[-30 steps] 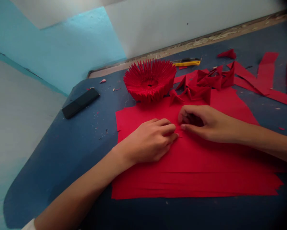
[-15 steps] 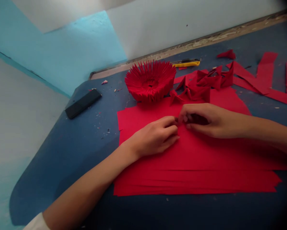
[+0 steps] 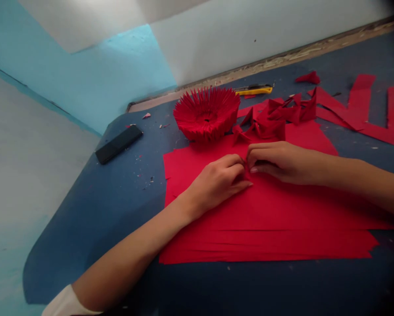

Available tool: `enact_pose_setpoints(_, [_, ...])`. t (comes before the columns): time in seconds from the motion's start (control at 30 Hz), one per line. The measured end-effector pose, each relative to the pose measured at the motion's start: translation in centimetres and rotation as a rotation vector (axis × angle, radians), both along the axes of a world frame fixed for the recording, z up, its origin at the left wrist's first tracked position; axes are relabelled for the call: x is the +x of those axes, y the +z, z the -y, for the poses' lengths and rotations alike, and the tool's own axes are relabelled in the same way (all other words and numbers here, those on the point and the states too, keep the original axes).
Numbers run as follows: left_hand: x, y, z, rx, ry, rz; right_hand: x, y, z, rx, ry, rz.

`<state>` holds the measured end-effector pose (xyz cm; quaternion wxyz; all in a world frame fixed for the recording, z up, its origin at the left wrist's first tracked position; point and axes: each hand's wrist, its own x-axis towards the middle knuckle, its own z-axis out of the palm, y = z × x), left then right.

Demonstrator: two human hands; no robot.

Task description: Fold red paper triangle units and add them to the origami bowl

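My left hand [image 3: 218, 181] rests over a stack of red paper sheets [image 3: 262, 215], its fingers curled and pinched together. Opposite it, my right hand [image 3: 279, 160] is also closed, thumb under the bent fingers. The fingertips of both hands almost meet above the paper. Anything between them blends with the red sheets, so I cannot make it out. Just behind the hands lie several folded red paper pieces [image 3: 269, 127]. A round, bowl-shaped form of pleated red paper [image 3: 207, 115] stands at the back edge of the stack.
A black phone [image 3: 119, 144] lies on the blue table [image 3: 124, 197] at the left, with paper scraps nearby. Behind the pleated form is a yellow utility knife [image 3: 254, 91]. Red paper strips [image 3: 361, 105] spread across the back right. A wall [image 3: 249, 48] borders the table's far edge.
My right hand's fingers have closed more, with thumb and fingers nearer together. My left hand has shifted slightly, its thumb stretching a bit farther right. The view has tilted slightly.
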<state>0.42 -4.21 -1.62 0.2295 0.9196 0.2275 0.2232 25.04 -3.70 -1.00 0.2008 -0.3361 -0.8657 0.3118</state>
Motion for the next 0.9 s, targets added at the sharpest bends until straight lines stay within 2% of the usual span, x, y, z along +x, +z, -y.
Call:
enact_pose_setpoints(0.1, [0.4, -0.1, 0.2, 0.041, 0.025, -0.001, 0.0, -0.1, 0.0, 0.002, -0.027, -0.031])
enact_pose_setpoints(0.3, [1.0, 0.3, 0.6, 0.175, 0.077, -0.07, 0.5, 0.9, 0.2, -0.108, 0.023, -0.02])
enact_pose_setpoints(0.47, [0.7, 0.8, 0.6, 0.125, 0.046, -0.06, 0.7, 0.3, -0.3, -0.03, 0.072, -0.04])
enact_pose_setpoints(0.6, [0.4, 1.0, 0.5, 0.085, 0.023, -0.076, 0.6, -0.1, -0.3, -0.006, 0.055, -0.049])
enact_pose_setpoints(0.8, [0.6, 0.1, 0.7, 0.142, 0.073, -0.054, 0.1, -0.4, -0.1, -0.038, -0.015, -0.086])
enact_pose_setpoints(0.9, [0.9, -0.5, 0.6, 0.105, 0.109, 0.037, -0.1, -0.5, -0.1, -0.034, -0.03, -0.077])
